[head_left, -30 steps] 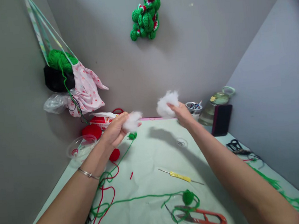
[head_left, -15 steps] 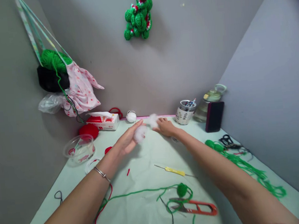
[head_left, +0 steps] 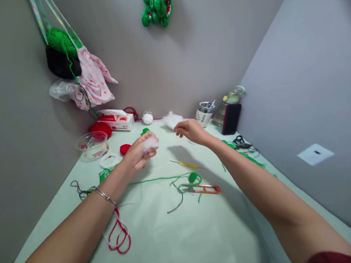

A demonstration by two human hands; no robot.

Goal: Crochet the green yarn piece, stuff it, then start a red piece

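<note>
My left hand (head_left: pixel 140 151) is curled round a white tuft of fibre stuffing (head_left: pixel 150 143), which shows between thumb and fingers. To its right, my right hand (head_left: pixel 190 131) is raised above the table with its fingertips drawn together. Anything pinched there is too small or hidden to make out. Just behind those fingers lies a larger clump of stuffing (head_left: pixel 170 118). Nearer me are a yellow-handled crochet hook (head_left: pixel 187 164), a small green crocheted ball (head_left: pixel 193 177) with its yarn tail, and orange thread snips (head_left: pixel 207 189).
At the left stand a clear plastic tub (head_left: pixel 93 147), a red yarn ball (head_left: pixel 101 129) and a tissue pack (head_left: pixel 117 121). A tin of pens (head_left: pixel 204 116), a phone (head_left: pixel 231 119) and a glass jug (head_left: pixel 221 113) stand at the back right. Red yarn loops (head_left: pixel 120 239) lie in front.
My right hand has lifted off the back clump of stuffing, and its fingers have drawn together. My left hand has closed further round its tuft. The head view has shifted.
</note>
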